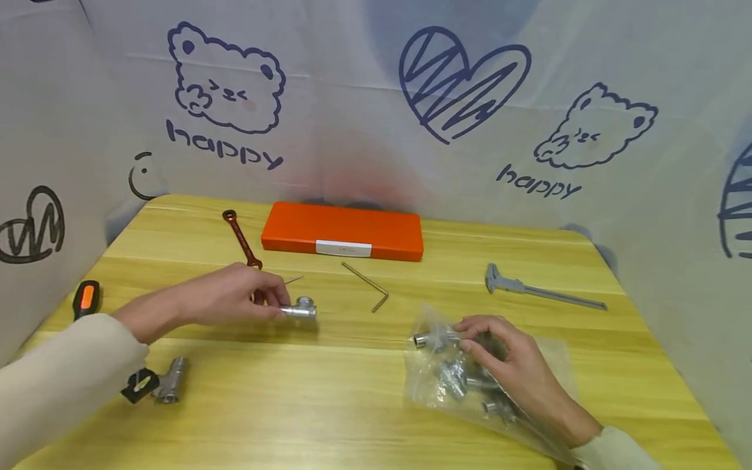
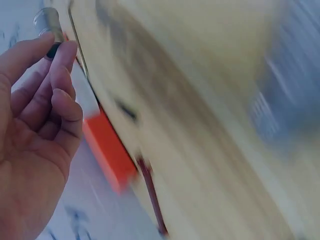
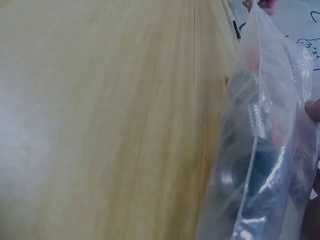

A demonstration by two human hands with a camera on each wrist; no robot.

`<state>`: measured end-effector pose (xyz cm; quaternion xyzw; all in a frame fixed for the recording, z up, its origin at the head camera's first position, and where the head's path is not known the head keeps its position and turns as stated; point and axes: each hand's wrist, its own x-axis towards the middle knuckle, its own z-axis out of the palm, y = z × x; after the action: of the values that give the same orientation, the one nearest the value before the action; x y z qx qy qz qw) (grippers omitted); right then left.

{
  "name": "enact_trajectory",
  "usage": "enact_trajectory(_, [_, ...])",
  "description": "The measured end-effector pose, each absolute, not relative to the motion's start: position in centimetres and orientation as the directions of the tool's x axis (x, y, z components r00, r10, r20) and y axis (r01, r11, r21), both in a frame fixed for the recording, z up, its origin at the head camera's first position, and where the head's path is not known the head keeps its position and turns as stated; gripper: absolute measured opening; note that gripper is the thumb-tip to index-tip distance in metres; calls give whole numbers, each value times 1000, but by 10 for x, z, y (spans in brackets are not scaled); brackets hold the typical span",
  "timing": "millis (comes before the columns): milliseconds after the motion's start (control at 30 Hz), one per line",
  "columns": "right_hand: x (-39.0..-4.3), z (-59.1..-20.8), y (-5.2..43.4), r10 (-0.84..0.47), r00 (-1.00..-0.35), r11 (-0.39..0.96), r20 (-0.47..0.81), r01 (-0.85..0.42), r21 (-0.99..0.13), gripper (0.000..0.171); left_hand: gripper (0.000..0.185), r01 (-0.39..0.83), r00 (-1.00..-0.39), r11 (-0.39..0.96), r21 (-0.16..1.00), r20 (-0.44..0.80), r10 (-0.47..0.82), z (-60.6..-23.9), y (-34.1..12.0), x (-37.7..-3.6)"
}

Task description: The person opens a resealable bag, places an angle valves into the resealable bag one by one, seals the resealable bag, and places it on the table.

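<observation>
My left hand [image 1: 237, 297] pinches a silvery metal tee fitting [image 1: 301, 308] between thumb and fingers, left of the table's middle. In the left wrist view the end of that fitting [image 2: 49, 22] sticks out past the fingertips. Over on the right, my right hand [image 1: 508, 356] grips a clear plastic bag [image 1: 420, 385] by its upper part, thumb and fingers close together. Several metal fittings [image 1: 455, 378] show through the bag. The right wrist view shows the bag [image 3: 260, 150] close up, with only a bit of the hand at the edge.
Nearer the left sleeve lies a metal valve-like fitting [image 1: 172, 382] with a black handle [image 1: 140, 385]. An orange-and-black handle [image 1: 87, 298] is at far left. Behind are a red wrench [image 1: 241, 238], an orange case [image 1: 343, 225], a hex key [image 1: 369, 282] and a grey caliper [image 1: 540, 290].
</observation>
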<state>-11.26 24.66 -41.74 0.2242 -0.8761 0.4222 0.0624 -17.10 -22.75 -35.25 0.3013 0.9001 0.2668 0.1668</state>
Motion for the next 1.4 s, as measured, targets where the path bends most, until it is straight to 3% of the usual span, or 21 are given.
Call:
enact_trajectory(200, [-113, -417, 246, -337, -898, 556, 283, -432, -710, 16, 8, 492, -697, 569, 659, -93, 711, -369, -161, -168])
enact_trajectory(533, [-115, -417, 245, -341, -898, 543, 279, -430, -721, 15, 8, 453, -679, 467, 759, -45, 733, -393, -72, -165])
enact_trajectory(767, [-116, -417, 245, -331, -898, 545, 290, -433, -718, 17, 29, 458, -619, 382, 802, -21, 785, -403, -46, -163])
enact_trajectory(1000, [-115, -417, 246, -332, -896, 545, 296, -438, -715, 17, 25, 424, -661, 447, 788, -68, 747, -392, -79, -163])
enact_trajectory(1400, [-114, -416, 244, -339, -895, 549, 291, -439, -712, 17, 22, 348, -824, 633, 692, -96, 558, -348, -224, -159])
